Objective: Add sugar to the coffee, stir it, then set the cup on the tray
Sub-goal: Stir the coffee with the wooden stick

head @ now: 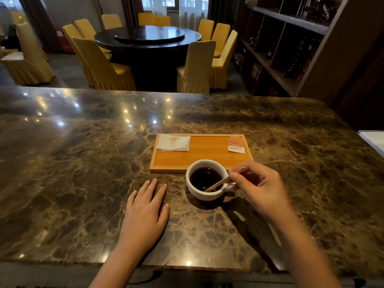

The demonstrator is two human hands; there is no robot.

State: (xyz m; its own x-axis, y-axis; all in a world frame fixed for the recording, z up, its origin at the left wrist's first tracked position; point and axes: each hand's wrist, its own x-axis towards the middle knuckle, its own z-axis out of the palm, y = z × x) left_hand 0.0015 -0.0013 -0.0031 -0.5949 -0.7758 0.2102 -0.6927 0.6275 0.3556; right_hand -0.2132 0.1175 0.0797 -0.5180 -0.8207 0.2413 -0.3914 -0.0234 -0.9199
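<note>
A white cup (197,194) of dark coffee stands on the marble counter, just in front of the wooden tray (199,161). My right hand (259,188) pinches a thin wooden stir stick (218,183) whose lower end dips into the coffee. My left hand (145,215) lies flat on the counter to the left of the cup, fingers spread, holding nothing. An orange and white sugar packet (235,144) lies in the tray's far right corner.
A folded white napkin (173,143) lies in the tray's far left corner. The brown marble counter (83,163) stretches wide to the left. A white object's edge (374,140) shows at far right. Beyond are a round table, yellow chairs and dark shelves.
</note>
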